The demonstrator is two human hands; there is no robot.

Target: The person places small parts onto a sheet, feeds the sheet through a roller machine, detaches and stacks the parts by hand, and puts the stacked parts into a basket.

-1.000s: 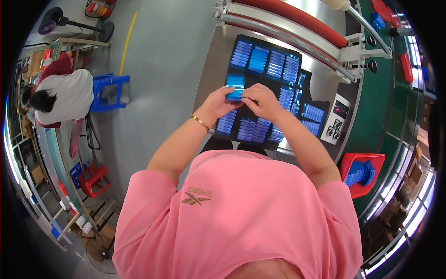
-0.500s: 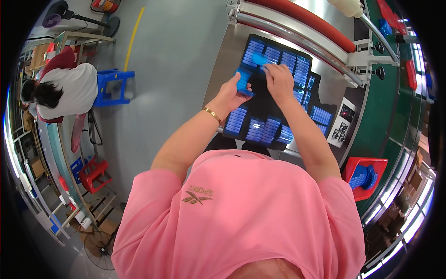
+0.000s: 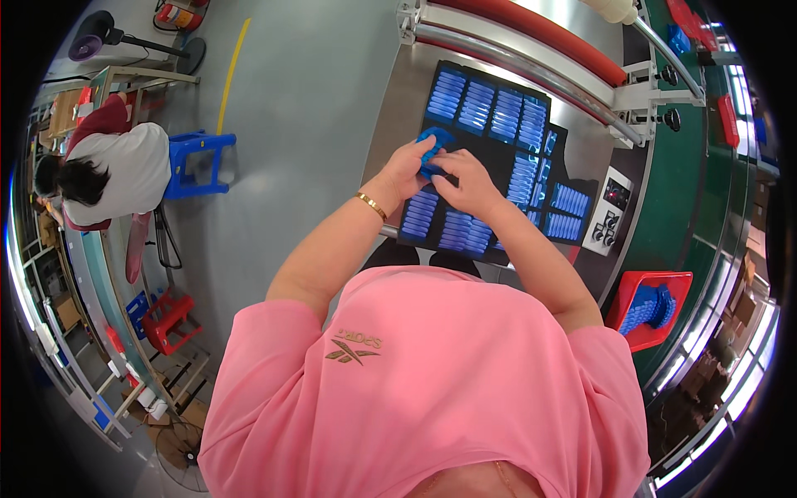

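Note:
My left hand is closed round a small stack of blue plastic strips, above the left part of a black board. Against the same stack, the bent fingers of my right hand pinch at its right side; the fingertips are partly hidden. Rows of shiny blue strips lie side by side on the board, beyond my hands and to the right. A nearer row of blue strips lies below my right hand.
Behind the board runs a machine with a red roller and a metal roller. A control panel sits right of the board. A red bin holds blue pieces. At the far left a person sits near a blue stool.
My right hand has come back left and nearer, from over the far rows to the stack in my left hand. The loose blue piece by its fingers no longer shows over those rows.

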